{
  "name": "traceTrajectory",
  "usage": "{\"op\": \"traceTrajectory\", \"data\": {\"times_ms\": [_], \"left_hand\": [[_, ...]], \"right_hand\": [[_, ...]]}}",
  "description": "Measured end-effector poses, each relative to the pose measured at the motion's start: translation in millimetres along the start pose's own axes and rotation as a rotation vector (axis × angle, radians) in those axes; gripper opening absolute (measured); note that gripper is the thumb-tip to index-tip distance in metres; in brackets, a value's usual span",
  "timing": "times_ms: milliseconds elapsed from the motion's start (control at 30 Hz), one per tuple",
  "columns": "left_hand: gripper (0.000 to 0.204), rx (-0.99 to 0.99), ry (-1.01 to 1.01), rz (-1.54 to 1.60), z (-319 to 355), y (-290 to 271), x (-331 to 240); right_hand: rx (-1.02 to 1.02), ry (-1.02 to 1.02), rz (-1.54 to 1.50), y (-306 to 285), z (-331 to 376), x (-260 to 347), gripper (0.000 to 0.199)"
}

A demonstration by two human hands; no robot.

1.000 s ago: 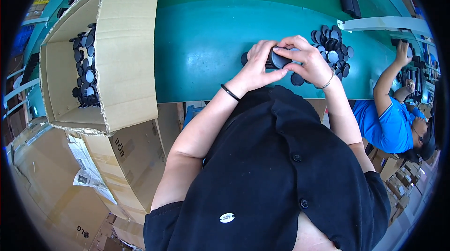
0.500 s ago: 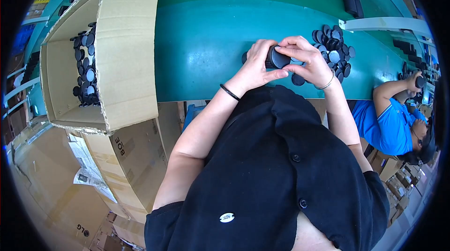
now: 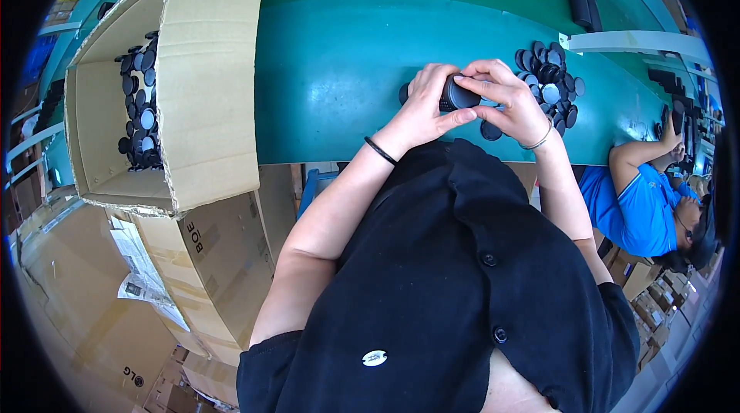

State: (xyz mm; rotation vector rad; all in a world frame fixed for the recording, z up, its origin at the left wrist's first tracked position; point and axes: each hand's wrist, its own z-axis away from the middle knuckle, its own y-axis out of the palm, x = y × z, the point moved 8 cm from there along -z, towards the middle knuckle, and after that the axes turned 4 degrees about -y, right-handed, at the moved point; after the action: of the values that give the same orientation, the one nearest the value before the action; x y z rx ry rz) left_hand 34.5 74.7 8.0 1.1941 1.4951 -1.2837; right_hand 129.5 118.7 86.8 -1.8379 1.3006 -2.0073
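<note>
Over the near edge of the green table, both of my hands are closed around a black round cap [image 3: 462, 95] with a flat top and a ridged side. My left hand [image 3: 425, 107] wraps it from the left, with the thumb along its near side. From the right, my right hand [image 3: 514, 102] grips its rim between fingers and thumb. Part of another dark round piece [image 3: 404, 93] shows beside my left fingers. A heap of black and grey discs [image 3: 551, 94] lies just past my right hand, and one loose black disc [image 3: 490, 131] sits beside that wrist.
At the left, an open cardboard box [image 3: 212, 82] holds many dark discs [image 3: 142, 116] and stands by larger cartons [image 3: 223, 247]. Two black cylinders [image 3: 581, 1] lie at the far right, near a pale metal bar [image 3: 632, 41]. A co-worker in blue [image 3: 636, 209] works at the right.
My hands keep almost the same hold on the black cap. At the right, the co-worker's hands have shifted, and a dark piece there now stands higher.
</note>
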Motion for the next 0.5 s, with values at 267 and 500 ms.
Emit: {"op": "traceTrajectory", "data": {"times_ms": [267, 500], "left_hand": [[0.061, 0.023, -0.018, -0.036, 1.5, 2.0, 3.5], [0.06, 0.024, -0.068, 0.054, 2.5, -0.1, 1.9]], "right_hand": [[0.067, -0.078, 0.204, 4.8, -5.3, 8.4, 0.054], [-0.151, 0.265, -0.672, 13.5, 7.4, -68.7, 0.028]]}}
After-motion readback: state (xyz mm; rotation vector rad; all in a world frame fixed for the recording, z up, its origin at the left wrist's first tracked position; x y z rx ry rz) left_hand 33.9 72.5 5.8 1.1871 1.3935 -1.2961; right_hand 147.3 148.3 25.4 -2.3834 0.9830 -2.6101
